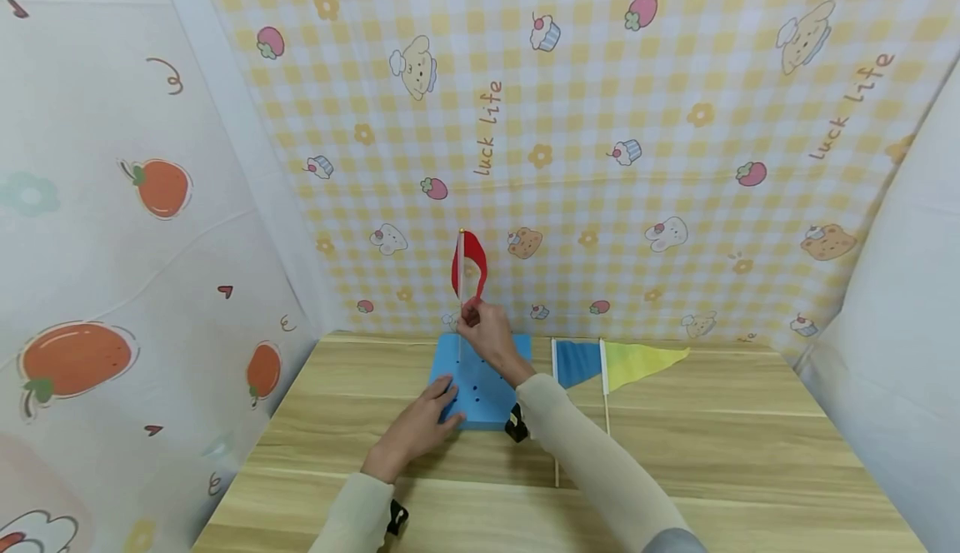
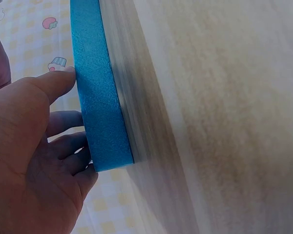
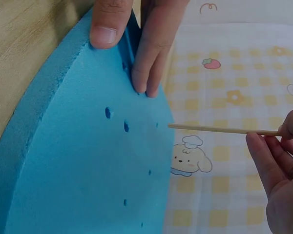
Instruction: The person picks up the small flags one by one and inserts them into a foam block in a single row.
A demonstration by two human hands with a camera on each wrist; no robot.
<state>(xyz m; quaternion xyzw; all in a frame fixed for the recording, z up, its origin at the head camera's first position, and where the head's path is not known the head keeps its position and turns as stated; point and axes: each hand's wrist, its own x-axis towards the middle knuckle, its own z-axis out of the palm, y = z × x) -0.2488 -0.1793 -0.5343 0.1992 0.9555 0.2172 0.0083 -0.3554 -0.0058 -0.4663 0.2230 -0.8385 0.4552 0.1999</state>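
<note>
A blue foam block [image 1: 491, 407] with several small holes in its top lies on the table near the back wall. My right hand [image 1: 491, 332] pinches the thin wooden stick of a small red flag [image 1: 471, 245], held upright over the block's far left part. In the right wrist view the stick's [image 3: 219, 129] bare lower end points at the block's holed face, close to a hole. My left hand [image 1: 420, 424] rests with extended fingers on the block's near left corner; the left wrist view shows its thumb [image 2: 61, 83] and fingers at the block's edge.
Right of the block, a blue flag [image 1: 577, 363] and a yellow pennant [image 1: 637, 364] on sticks lie on the wood-grain table [image 1: 712, 453]. A checked cloth wall [image 1: 570, 203] stands close behind, with white cloth at both sides.
</note>
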